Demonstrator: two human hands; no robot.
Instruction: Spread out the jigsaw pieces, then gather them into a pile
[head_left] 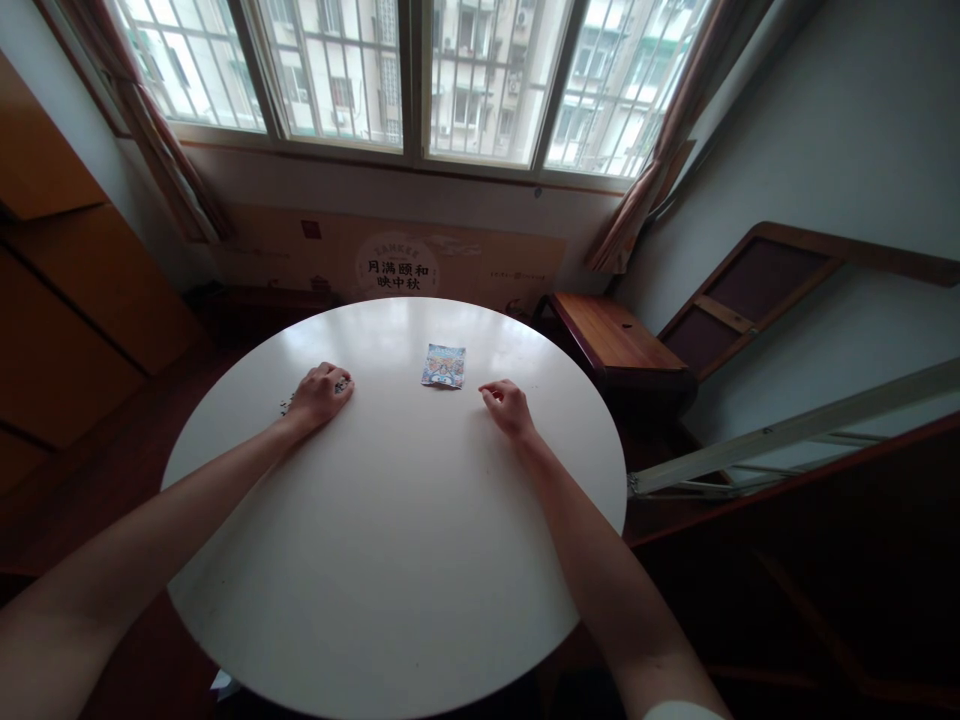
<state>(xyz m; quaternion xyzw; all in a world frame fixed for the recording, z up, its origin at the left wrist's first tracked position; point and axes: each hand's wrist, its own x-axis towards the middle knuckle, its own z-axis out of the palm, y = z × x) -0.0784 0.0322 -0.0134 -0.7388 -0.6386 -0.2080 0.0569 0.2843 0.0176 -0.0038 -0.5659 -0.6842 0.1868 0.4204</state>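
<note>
A round white table (397, 540) fills the middle of the view. My left hand (321, 393) rests on it at the left with its fingers curled over several small dark pieces (286, 405), some showing beside the wrist and at the fingertips. My right hand (508, 404) lies to the right with fingers loosely curled in a pinch; whether it holds anything I cannot make out. Between and slightly beyond the hands lies a small colourful printed packet (443, 365), flat on the table, nearest my right hand.
A barred window (420, 75) with curtains spans the far wall, with a printed cardboard sheet (397, 262) leaning below it. A wooden side table (615, 340) stands at the right, a wooden frame (750, 300) against the right wall, and wooden cabinets (67, 300) at the left.
</note>
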